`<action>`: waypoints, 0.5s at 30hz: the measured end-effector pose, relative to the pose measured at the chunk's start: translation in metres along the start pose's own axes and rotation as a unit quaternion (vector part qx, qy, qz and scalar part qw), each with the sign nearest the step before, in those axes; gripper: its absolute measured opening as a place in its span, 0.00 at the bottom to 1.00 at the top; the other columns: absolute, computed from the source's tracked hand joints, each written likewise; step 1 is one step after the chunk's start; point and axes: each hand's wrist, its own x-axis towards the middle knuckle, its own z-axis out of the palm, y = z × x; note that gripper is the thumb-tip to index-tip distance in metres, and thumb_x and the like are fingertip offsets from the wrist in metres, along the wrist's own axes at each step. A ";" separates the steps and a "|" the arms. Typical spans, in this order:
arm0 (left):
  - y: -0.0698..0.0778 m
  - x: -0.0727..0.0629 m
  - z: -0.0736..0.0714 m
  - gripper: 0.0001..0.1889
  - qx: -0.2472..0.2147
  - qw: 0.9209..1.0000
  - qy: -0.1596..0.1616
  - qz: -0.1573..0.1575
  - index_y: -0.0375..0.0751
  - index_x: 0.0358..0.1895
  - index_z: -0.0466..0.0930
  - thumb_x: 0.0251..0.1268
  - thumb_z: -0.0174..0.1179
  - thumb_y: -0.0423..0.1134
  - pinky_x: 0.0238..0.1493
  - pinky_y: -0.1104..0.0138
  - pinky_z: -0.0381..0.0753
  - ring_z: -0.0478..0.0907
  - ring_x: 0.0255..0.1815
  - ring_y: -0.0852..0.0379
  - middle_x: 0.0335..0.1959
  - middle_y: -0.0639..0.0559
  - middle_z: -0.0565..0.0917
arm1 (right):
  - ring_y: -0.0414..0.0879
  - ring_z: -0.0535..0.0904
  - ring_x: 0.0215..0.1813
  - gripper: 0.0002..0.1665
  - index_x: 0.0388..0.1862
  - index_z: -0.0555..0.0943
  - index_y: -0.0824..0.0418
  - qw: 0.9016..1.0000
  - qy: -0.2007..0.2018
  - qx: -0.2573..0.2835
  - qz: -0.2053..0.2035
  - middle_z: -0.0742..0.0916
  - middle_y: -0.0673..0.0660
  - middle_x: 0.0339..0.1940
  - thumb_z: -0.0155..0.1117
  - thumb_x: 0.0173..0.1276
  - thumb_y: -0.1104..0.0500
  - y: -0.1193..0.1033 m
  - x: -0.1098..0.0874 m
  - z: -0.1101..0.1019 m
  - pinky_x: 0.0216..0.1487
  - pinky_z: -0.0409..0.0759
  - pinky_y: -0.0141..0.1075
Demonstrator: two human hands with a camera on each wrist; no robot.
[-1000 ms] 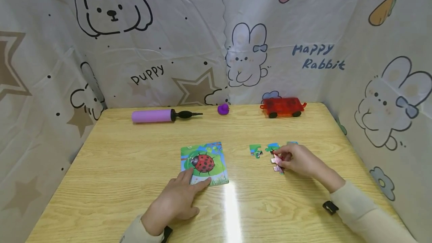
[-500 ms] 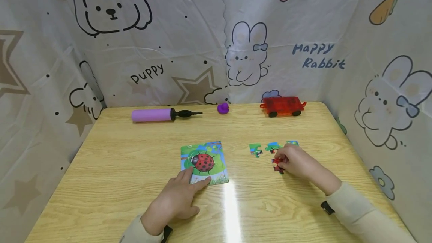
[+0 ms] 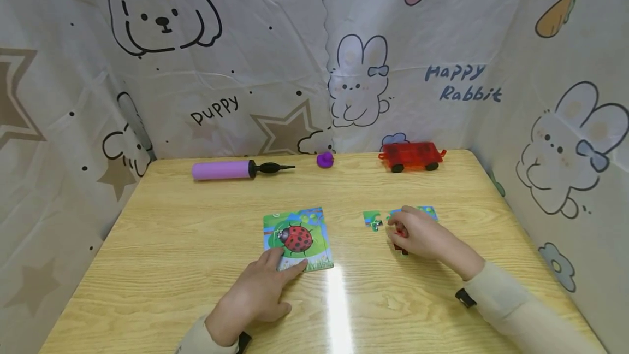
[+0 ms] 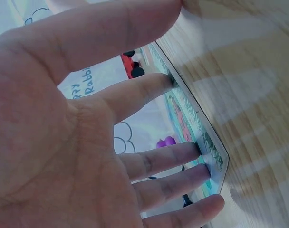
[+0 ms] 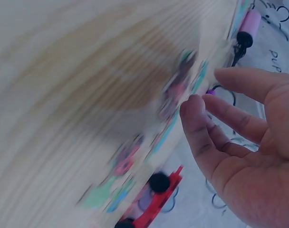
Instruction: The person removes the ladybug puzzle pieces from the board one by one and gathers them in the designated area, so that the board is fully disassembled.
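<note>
A square jigsaw puzzle (image 3: 297, 238) with a red ladybug picture lies at mid-table. My left hand (image 3: 260, 288) rests its straight, spread fingertips on the puzzle's near edge; the left wrist view shows those fingers (image 4: 158, 183) along it. To the right lie loose puzzle pieces: a green one (image 3: 371, 218), a blue one (image 3: 429, 212) and a red one (image 3: 401, 232), partly covered. My right hand (image 3: 422, 234) hovers over them with bent fingers. In the right wrist view its thumb and fingers (image 5: 197, 114) stand apart with nothing visible between them; the pieces (image 5: 175, 90) are blurred.
Along the table's back edge lie a purple hand pump (image 3: 223, 170) with a black nozzle, a small purple rubber duck (image 3: 325, 160) and a red toy wagon (image 3: 413, 156). Printed cloth (image 3: 275, 70) surrounds the wooden table (image 3: 162, 266) at the back and sides.
My right hand has shifted slightly left over the loose pieces. The piece at its fingertips looked pale pink, then red, and is now partly covered. My left hand stays on the puzzle.
</note>
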 end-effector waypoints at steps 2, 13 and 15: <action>0.001 0.000 0.000 0.44 0.002 1.000 0.000 0.003 0.60 0.80 0.67 0.58 0.76 0.50 0.73 0.40 0.74 0.62 0.79 0.31 0.77 0.33 0.63 | 0.36 0.70 0.31 0.10 0.47 0.87 0.63 1.000 0.002 0.009 -0.014 0.82 0.51 0.30 0.73 0.70 0.60 -0.005 0.007 0.002 0.35 0.76 0.32; 0.004 -0.003 -0.001 0.49 -0.017 1.000 -0.015 -0.003 0.55 0.82 0.65 0.56 0.77 0.52 0.79 0.35 0.64 0.57 0.82 0.25 0.82 0.27 0.59 | 0.44 0.80 0.38 0.15 0.53 0.86 0.66 0.995 -0.023 0.066 -0.070 0.87 0.58 0.39 0.71 0.72 0.59 -0.049 0.056 0.014 0.41 0.82 0.35; 0.005 -0.003 -0.002 0.49 -0.015 1.000 -0.018 -0.007 0.55 0.82 0.65 0.56 0.77 0.53 0.79 0.35 0.63 0.57 0.83 0.26 0.82 0.26 0.60 | 0.48 0.84 0.43 0.17 0.55 0.85 0.67 0.992 -0.038 0.092 -0.075 0.88 0.61 0.43 0.71 0.72 0.59 -0.059 0.064 0.017 0.45 0.85 0.36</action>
